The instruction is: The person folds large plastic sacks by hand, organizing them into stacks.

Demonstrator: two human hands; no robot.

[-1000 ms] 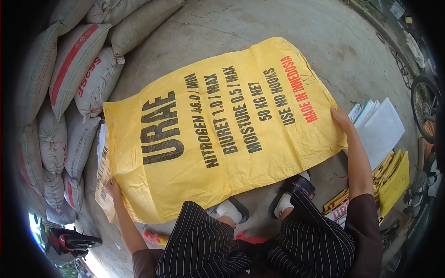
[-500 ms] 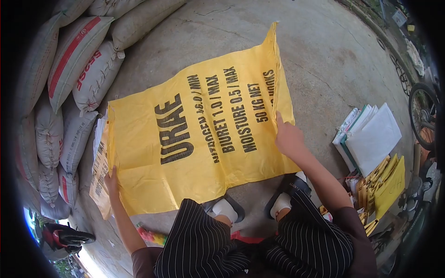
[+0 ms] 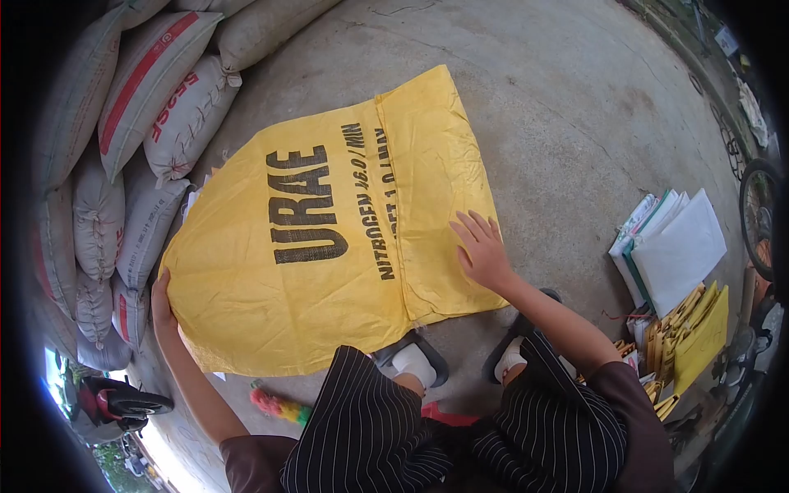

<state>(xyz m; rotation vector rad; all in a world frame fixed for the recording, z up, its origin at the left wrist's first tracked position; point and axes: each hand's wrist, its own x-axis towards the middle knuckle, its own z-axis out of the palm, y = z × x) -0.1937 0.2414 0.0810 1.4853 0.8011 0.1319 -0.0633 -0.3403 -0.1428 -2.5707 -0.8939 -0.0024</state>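
Shows, on the grey concrete floor [image 3: 567, 148], a yellow woven-plastic sack with black lettering [image 3: 329, 287], folded over partway along its length. Lies just beyond the dark open shoes [image 3: 436, 370], between a heap of bulging whitish sacks [image 3: 99, 197] at the left and, well apart at the right, a stack of folded white sheets [image 3: 678, 251] with a bundle of folded yellow material [image 3: 690, 337] below it.

Differs from one second ago, when spread out to a red line of print, and from half a second ago, when partly raised at the far right corner. Now presents its right end turned back as a plain yellow flap [image 3: 431, 185], covering the lower lines of print; leaves "URAE" and the nitrogen line in sight and cuts through the line after these.

Note also the left edge, now bowed into a curve and covering most of the pale printed material visible there at both earlier moments.

Grasping the yellow sack by this curved edge: the left hand [image 3: 163, 308], farther up than before, with part of the fingers out of sight. Released, fingers spread, over the flap: the right hand [image 3: 483, 256], half a second ago at the turning edge. Impossible to tell light contact from close hovering.
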